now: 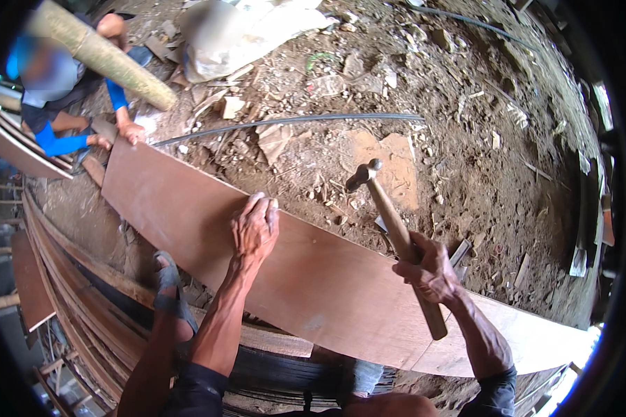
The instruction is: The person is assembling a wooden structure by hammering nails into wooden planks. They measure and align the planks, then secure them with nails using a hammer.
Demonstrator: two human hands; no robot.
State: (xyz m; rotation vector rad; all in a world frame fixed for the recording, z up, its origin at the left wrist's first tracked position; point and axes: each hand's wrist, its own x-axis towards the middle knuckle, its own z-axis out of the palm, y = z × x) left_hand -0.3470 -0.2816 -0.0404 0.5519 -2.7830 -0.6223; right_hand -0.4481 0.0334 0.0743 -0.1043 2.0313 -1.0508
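A long strip of reddish-brown plywood [327, 278] runs across in front of me, from the upper left to the lower right. My left hand [256, 228] rests at its far edge, fingers bent over that edge and gripping it. Wrapped round the wooden handle of a ball-peen hammer [391, 212], my right hand [432, 270] holds the tool above the board. The hammer's dark metal head points away from me, over the ground beyond the plywood. What lies under my left fingertips is hidden.
A co-worker in blue sleeves has a hand [131, 132] at the board's far left end, beside a bamboo pole [111, 59]. Dark thin rods [292, 119] lie on the rubble-strewn dirt near a white sack [257, 42]. Stacked planks [83, 299] stand at the lower left.
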